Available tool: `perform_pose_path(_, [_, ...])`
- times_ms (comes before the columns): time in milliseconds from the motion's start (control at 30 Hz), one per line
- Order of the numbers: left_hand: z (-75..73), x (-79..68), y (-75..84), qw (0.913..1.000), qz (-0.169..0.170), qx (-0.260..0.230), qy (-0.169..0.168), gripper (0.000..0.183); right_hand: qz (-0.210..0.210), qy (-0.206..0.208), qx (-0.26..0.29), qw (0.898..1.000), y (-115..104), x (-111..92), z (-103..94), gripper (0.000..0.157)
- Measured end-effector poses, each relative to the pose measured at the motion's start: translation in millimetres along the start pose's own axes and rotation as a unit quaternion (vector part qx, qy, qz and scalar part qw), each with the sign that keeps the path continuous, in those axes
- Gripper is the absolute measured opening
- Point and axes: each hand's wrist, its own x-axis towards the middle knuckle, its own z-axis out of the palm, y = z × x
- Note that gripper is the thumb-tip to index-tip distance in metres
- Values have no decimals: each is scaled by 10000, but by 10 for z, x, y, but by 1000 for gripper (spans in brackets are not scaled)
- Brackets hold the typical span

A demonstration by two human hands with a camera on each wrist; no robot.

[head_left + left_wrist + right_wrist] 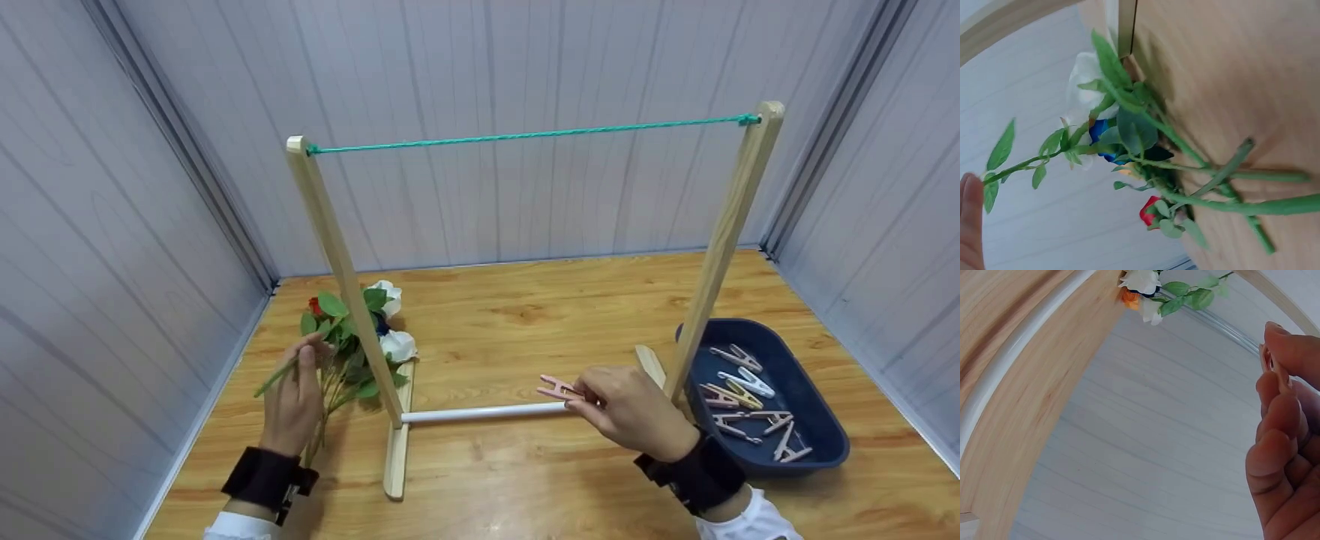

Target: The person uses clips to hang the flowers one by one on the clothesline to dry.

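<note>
My left hand pinches a green flower stem between thumb and fingers, its cut end poking out to the left. In the left wrist view the leafy stem runs from my fingertips towards a white rose. Beneath lies a bunch of artificial roses, with a red rose and a blue rose among the leaves. Over the white crossbar, my right hand pinches a pink clothespin, its free legs pointing left. Thumb and forefinger press it in the right wrist view.
A wooden frame stands in front, with a left post, a right post and a green cord strung between their tops. At right, a dark blue tub holds several clothespins. Panelled walls enclose the wooden table.
</note>
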Motion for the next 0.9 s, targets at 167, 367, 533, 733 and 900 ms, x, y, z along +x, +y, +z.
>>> perform_pose_path(167, [24,94,59,9941,615,323,827,38,-12,-6,0,10000,-2,8,1,24])
perform_pose_path(367, [36,276,173,9790,1291,328,1541,65,-3,-43,-27,10000,-2,9,3,23])
perform_pose_path(533, [58,421,276,9661,1617,265,1993,71,5,-28,16,10000,-10,15,5,23])
perform_pose_path(733, [103,544,379,9612,1808,-207,2071,67,-66,61,77,9999,-18,25,6,22])
perform_pose_path(900, [115,544,499,9675,1799,-578,1679,65,-273,263,226,9990,-34,18,22,25])
